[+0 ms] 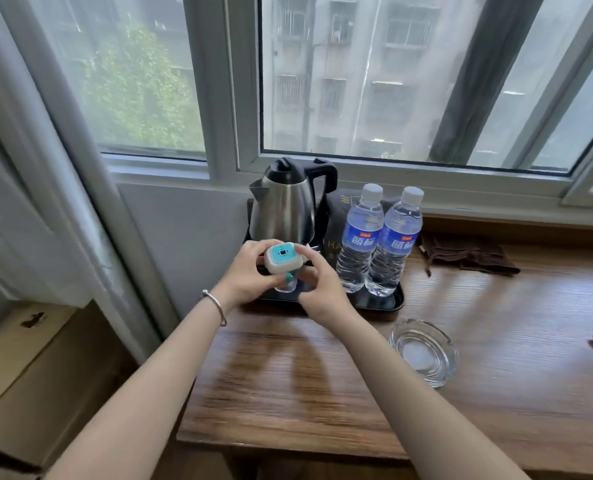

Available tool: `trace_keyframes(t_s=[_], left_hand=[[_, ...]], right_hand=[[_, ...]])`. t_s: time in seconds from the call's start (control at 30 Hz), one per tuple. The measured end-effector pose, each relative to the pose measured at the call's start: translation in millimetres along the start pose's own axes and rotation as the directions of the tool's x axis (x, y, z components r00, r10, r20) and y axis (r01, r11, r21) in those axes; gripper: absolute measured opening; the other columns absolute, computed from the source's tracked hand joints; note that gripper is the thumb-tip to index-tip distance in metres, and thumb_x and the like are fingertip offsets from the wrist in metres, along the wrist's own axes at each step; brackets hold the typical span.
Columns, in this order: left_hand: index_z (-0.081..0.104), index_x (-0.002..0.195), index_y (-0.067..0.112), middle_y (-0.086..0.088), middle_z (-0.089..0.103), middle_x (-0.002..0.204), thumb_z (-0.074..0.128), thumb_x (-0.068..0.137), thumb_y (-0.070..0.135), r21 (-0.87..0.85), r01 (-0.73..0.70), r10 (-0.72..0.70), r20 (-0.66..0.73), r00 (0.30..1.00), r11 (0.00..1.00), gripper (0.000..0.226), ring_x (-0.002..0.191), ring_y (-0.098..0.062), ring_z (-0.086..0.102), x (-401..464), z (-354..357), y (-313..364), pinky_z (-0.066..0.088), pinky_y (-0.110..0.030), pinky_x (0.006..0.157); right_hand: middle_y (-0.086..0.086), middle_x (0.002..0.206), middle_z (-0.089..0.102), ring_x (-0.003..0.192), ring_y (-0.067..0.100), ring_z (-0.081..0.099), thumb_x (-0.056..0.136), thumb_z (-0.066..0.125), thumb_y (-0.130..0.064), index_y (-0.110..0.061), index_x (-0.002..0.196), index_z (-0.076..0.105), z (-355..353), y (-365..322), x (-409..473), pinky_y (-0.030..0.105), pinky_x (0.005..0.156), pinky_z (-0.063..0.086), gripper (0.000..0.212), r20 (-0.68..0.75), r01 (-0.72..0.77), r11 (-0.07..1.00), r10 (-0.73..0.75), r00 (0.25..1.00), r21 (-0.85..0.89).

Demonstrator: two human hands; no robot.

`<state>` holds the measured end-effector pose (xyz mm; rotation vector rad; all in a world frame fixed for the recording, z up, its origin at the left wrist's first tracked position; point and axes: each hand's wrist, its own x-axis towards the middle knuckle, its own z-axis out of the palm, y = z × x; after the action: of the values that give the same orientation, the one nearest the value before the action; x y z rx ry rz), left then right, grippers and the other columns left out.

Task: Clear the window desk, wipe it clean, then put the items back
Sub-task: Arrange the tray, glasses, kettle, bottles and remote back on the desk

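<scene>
Both hands hold one small white device (284,259) above the black tray (385,303), its teal face turned up toward the camera. The left hand (250,271) has its fingers curled round the device's left side; the right hand (317,282) pinches its right edge. On the tray stand one steel kettle (284,206) and two upright water bottles (378,237). One glass ashtray (423,351) sits on the counter (288,393) right of the tray.

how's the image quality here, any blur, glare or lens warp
Head view: daylight from the window lights the scene from behind, leaving pale glare streaks on the wooden desk; the forearms and the near desk grain look motion-smeared, while the kettle and water bottles are sharper; the wide lens bows the window frame and curtain; the buildings outside look hazy.
</scene>
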<state>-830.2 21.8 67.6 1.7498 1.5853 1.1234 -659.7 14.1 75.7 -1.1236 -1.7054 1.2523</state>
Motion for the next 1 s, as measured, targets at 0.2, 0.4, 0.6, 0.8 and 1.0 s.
trace_keyframes(t_s=[0.2,0.4,0.6,0.8,1.0], left_hand=[[0.057,0.123,0.018,-0.007,0.051,0.117,0.084,0.070,0.010,0.022,0.022,-0.022,0.019,1.000,1.000,0.060,0.108,-0.020,0.059,28,-23,-28,0.048,-0.035,0.100],[0.055,0.121,0.022,-0.011,0.052,0.122,0.083,0.070,0.007,0.007,0.077,-0.077,0.055,0.995,0.997,0.061,0.110,-0.024,0.060,29,-32,-47,0.047,-0.045,0.101],[0.050,0.129,0.014,-0.015,0.053,0.128,0.079,0.073,-0.001,-0.058,0.105,-0.100,0.081,0.992,0.993,0.065,0.114,-0.025,0.059,25,-33,-52,0.046,-0.041,0.103],[0.051,0.126,0.014,-0.015,0.052,0.130,0.074,0.075,-0.009,-0.150,0.113,-0.097,0.108,0.989,0.982,0.061,0.118,-0.021,0.057,22,-40,-56,0.047,-0.037,0.103],[0.051,0.126,0.022,-0.012,0.051,0.132,0.073,0.077,-0.005,-0.113,0.106,-0.090,0.131,0.987,0.988,0.060,0.121,-0.023,0.055,26,-43,-63,0.044,-0.046,0.105]], right_hand=[[-0.003,0.119,0.060,0.102,-0.003,0.058,0.071,0.040,0.029,-0.029,0.138,0.046,21,-8,33,0.025,0.097,0.050,0.089,0.017,-0.086,0.996,0.086,0.996,0.009],[-0.008,0.109,0.058,0.092,-0.008,0.055,0.073,0.040,0.029,-0.028,0.141,0.045,36,1,42,0.012,0.083,0.051,0.089,0.048,-0.166,0.986,0.165,0.985,0.019],[-0.004,0.110,0.060,0.094,-0.004,0.057,0.073,0.039,0.030,-0.025,0.139,0.045,45,7,46,0.006,0.076,0.049,0.086,0.061,-0.186,0.981,0.183,0.981,0.051],[0.004,0.121,0.061,0.104,0.005,0.058,0.074,0.041,0.027,-0.031,0.142,0.041,50,7,52,0.020,0.083,0.053,0.089,0.097,-0.201,0.980,0.199,0.975,0.013],[-0.001,0.118,0.060,0.107,0.006,0.057,0.073,0.044,0.027,-0.033,0.141,0.042,56,13,58,0.024,0.093,0.052,0.091,0.083,-0.220,0.976,0.219,0.972,0.003]])
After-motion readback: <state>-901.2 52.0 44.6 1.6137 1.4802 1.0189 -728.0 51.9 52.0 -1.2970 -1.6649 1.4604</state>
